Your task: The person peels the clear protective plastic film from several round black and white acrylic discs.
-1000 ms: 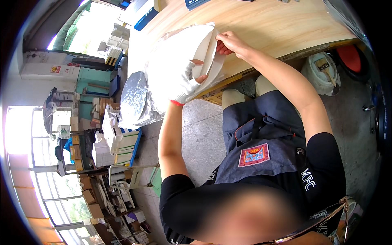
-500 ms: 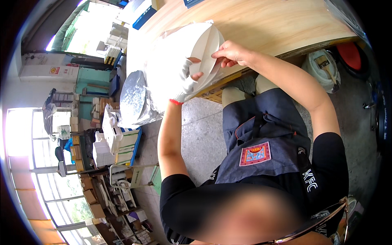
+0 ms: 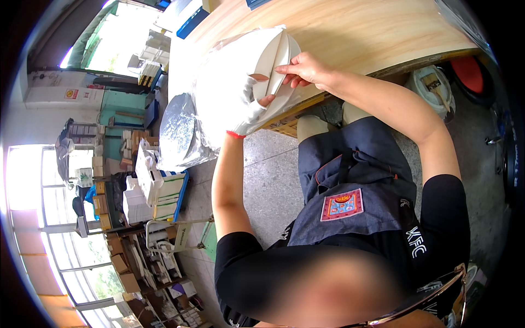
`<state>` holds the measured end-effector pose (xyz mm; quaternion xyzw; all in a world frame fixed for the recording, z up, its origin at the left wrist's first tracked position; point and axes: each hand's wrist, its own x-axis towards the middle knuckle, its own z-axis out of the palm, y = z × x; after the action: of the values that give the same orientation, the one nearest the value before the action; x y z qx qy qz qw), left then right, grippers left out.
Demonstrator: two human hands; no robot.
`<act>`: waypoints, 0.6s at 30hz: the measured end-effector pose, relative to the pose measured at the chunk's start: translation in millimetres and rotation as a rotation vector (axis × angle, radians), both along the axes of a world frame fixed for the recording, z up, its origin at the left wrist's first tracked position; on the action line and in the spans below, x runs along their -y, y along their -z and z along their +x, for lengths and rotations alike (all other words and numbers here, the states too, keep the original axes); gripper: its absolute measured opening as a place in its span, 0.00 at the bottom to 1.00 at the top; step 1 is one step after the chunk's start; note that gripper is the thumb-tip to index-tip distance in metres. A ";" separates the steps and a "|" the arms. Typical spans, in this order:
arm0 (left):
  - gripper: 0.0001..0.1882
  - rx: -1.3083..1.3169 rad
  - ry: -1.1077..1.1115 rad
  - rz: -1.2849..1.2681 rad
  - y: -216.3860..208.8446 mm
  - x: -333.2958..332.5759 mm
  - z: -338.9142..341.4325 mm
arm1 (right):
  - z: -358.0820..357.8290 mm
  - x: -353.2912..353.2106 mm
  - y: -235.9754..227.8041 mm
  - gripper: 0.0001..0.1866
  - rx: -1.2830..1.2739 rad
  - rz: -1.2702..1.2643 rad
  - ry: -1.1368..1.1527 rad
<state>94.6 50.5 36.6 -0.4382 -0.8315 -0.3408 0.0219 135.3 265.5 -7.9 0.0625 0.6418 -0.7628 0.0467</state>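
Note:
A stack of thin white sheets with rounded edges lies in clear plastic on the wooden table, near its front left corner. Several sheets fan apart at the right side. My left hand, in a white glove with a red cuff and bare fingertips, grips these sheets near their front edge, thumb and a finger showing. My bare right hand comes in from the right and pinches the edge of one fanned white sheet between thumb and forefinger. Its other fingers curl beneath.
A clear plastic bag hangs over the table's left edge. The light wooden tabletop stretches right. A blue box stands at the back left. Below right are a white bucket with a brush and a red-topped stool.
My right hand has moved slightly left, bringing the edge of the pinched sheet toward my left hand. The gap between the fanned sheets has shifted. My left hand stays nearly in place.

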 end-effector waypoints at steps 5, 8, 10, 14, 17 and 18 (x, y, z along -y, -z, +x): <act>0.27 -0.085 0.086 0.026 -4.2 -1.6 -3.7 | 8.8 -7.3 -14.9 0.37 0.023 -0.036 -0.109; 0.29 0.430 0.083 0.424 17.3 -6.1 -2.3 | 12.0 -9.8 -10.4 0.34 -0.036 -0.020 -0.190; 0.32 0.500 0.038 0.488 21.0 -11.4 3.8 | 8.3 -9.2 -3.5 0.28 -0.001 -0.020 -0.165; 0.33 0.184 0.021 -0.044 8.6 3.2 -18.0 | -1.4 -9.6 -0.4 0.18 0.024 -0.016 -0.111; 0.32 -0.099 0.113 -0.075 6.4 1.8 -8.0 | -4.6 -2.2 -15.4 0.17 -0.033 0.063 -0.085; 0.30 -0.104 0.081 -0.088 6.8 2.6 -5.4 | -2.8 -1.0 -19.3 0.19 -0.069 0.096 -0.086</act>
<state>89.1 47.9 29.8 -0.4892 -0.8249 -0.2814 0.0322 132.6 266.6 11.4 0.0106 0.6811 -0.7301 0.0542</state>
